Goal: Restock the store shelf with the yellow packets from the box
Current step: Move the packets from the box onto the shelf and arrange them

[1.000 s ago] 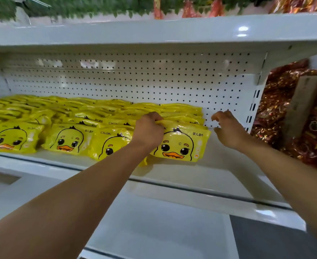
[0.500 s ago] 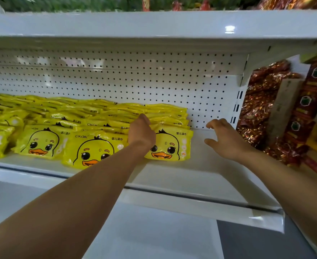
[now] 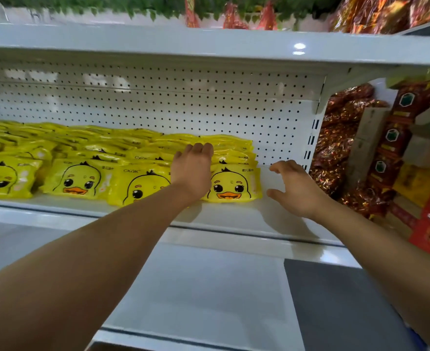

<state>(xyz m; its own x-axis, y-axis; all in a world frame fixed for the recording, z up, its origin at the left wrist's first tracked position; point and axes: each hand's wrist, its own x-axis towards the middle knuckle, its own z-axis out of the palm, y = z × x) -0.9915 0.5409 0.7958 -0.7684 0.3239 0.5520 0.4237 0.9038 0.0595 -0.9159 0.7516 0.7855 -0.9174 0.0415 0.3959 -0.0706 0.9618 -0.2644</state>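
Note:
Several yellow packets with a duck face lie in rows on the white shelf [image 3: 234, 219]. The rightmost front packet [image 3: 230, 184] rests at the end of the row. My left hand [image 3: 192, 171] lies over the packets just left of it, fingers stretched onto the stack behind. My right hand [image 3: 293, 188] hovers above the bare shelf to the right of that packet, fingers spread and holding nothing. The box is out of view.
A white pegboard wall [image 3: 183, 110] backs the shelf, and an upper shelf [image 3: 208, 44] hangs close overhead. Red and gold foil packs [image 3: 340, 138] fill the neighbouring bay on the right. A lower white shelf [image 3: 208, 295] juts out beneath my arms.
My left hand has flattened out over the packets after gripping the rightmost one. The right hand has drifted down from the pegboard towards the shelf and spread open.

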